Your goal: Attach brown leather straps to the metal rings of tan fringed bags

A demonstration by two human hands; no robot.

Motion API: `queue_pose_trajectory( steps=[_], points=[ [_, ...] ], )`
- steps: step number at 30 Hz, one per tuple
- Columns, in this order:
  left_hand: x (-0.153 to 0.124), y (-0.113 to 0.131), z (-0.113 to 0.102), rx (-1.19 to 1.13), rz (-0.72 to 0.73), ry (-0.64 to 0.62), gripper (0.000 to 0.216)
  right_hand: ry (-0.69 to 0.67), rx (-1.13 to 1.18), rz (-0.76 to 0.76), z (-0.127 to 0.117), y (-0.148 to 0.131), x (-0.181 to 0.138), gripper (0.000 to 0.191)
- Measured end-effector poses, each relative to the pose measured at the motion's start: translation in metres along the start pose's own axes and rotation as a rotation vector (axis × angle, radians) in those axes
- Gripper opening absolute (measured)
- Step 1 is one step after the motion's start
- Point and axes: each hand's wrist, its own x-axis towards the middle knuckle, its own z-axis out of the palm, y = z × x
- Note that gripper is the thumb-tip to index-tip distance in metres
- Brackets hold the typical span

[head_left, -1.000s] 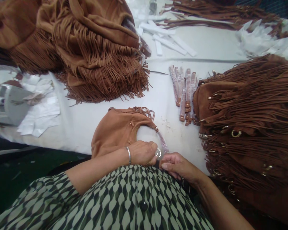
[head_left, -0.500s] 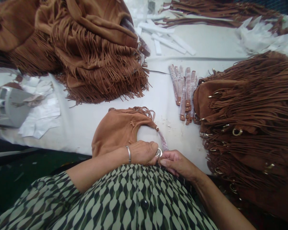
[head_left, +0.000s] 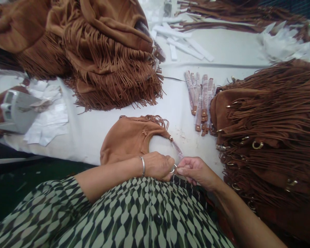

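Observation:
A tan suede handbag (head_left: 124,137) with fringe lies on the table in front of me, its curved opening toward the right. My left hand (head_left: 158,165) is closed around its near end, close to my body. A silvery metal ring (head_left: 173,168) pokes out between my two hands. The fingers of my right hand (head_left: 196,170) pinch at the ring's edge; whatever else they hold is hidden. From a clasp at the bag's far end, a plastic-wrapped strap (head_left: 177,148) runs down behind my right hand.
Fringed brown bags (head_left: 105,62) are heaped at the back left, and more bags (head_left: 268,131) with gold hardware at right. Wrapped straps (head_left: 202,100) lie between them. White strips (head_left: 183,44) lie farther back. A grey dispenser (head_left: 18,110) and white papers (head_left: 48,120) sit left.
The view has shifted slightly. My right fingers have turned a little at the ring, and both hands stay together by the bag's near end.

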Motion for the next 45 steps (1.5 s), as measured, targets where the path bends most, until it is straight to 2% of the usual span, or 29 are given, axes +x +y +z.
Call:
queue_pose_trajectory(
  steps=[5, 11, 14, 18, 20, 22, 24, 28, 30, 33, 36, 39, 41, 42, 44, 45],
  points=[
    [-0.001, 0.001, 0.002, 0.016, 0.020, 0.025, 0.031, -0.167, 0.012, 0.002, -0.013, -0.005, 0.014, 0.034],
    [-0.004, 0.005, 0.005, 0.060, -0.170, 0.130, 0.045, -0.051, -0.044, -0.040, -0.003, -0.020, 0.001, 0.034],
    [-0.003, 0.007, 0.006, 0.052, -0.110, 0.112, 0.038, -0.026, -0.051, -0.036, 0.001, -0.025, -0.004, 0.033],
    [0.000, 0.008, 0.008, 0.025, 0.042, 0.062, 0.032, -0.214, 0.038, -0.083, -0.008, -0.016, 0.013, 0.035],
    [0.001, 0.007, 0.010, -0.003, 0.059, 0.037, 0.031, -0.320, 0.101, -0.113, -0.012, -0.006, 0.027, 0.035],
    [-0.001, 0.004, 0.009, -0.039, 0.047, 0.019, 0.032, -0.340, 0.151, -0.144, -0.013, 0.002, 0.039, 0.036],
    [-0.005, 0.001, 0.007, -0.056, 0.015, 0.042, 0.039, -0.296, 0.185, -0.186, -0.012, 0.006, 0.044, 0.038],
    [-0.015, -0.002, 0.001, -0.034, -0.102, 0.188, 0.064, -0.164, 0.211, -0.268, -0.007, 0.000, 0.035, 0.033],
    [-0.018, 0.000, 0.001, -0.013, -0.137, 0.203, 0.059, -0.111, 0.153, -0.273, -0.004, -0.009, 0.026, 0.030],
    [-0.020, 0.005, 0.003, 0.041, -0.163, 0.191, 0.039, -0.044, 0.024, -0.292, 0.003, -0.024, 0.013, 0.030],
    [-0.025, 0.007, 0.002, 0.049, -0.136, 0.198, 0.031, -0.004, -0.075, -0.322, 0.016, -0.035, 0.003, 0.032],
    [-0.038, 0.001, -0.003, 0.000, -0.060, 0.234, 0.052, 0.041, -0.209, -0.346, 0.033, -0.041, -0.007, 0.026],
    [-0.051, -0.006, -0.005, -0.032, -0.079, 0.266, 0.072, 0.096, -0.343, -0.379, 0.045, -0.044, -0.017, 0.018],
    [-0.058, -0.010, -0.005, -0.040, -0.107, 0.268, 0.075, 0.129, -0.413, -0.398, 0.050, -0.045, -0.021, 0.016],
    [-0.070, -0.017, -0.001, -0.038, -0.112, 0.234, 0.061, 0.258, -0.498, -0.451, 0.053, -0.044, -0.029, 0.014],
    [-0.075, -0.020, 0.002, -0.031, -0.071, 0.210, 0.049, 0.381, -0.488, -0.490, 0.051, -0.042, -0.032, 0.015]
  ],
)
